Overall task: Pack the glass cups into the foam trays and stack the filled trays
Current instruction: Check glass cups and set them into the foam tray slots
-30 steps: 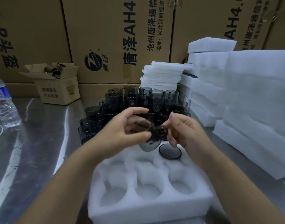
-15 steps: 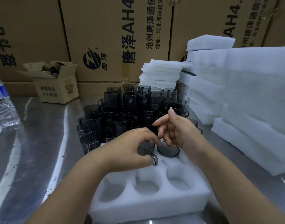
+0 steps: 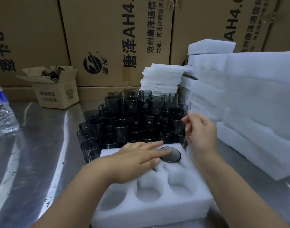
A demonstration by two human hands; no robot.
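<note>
A white foam tray (image 3: pixel 150 209) with round pockets lies on the steel table in front of me. One dark glass cup (image 3: pixel 171 155) sits upside down in the far right pocket. My left hand (image 3: pixel 137 156) lies flat over the far middle pocket, fingers straight, pressing on a cup that it hides; only a sliver of the handle shows. My right hand (image 3: pixel 201 130) hovers above the tray's far right corner with loosely curled fingers and holds nothing. A crowd of several dark glass cups (image 3: pixel 132 119) stands stacked just behind the tray.
Stacks of white foam trays (image 3: pixel 256 104) fill the right side, with thin foam sheets (image 3: pixel 162 78) behind the cups. Large cardboard cartons (image 3: pixel 116 38) wall the back. A small open carton (image 3: pixel 56 89) and a water bottle (image 3: pixel 1 109) stand at the left.
My left hand has put the cup into the far middle pocket and now lies flat on it. My right hand has let go and risen toward the standing cups.
</note>
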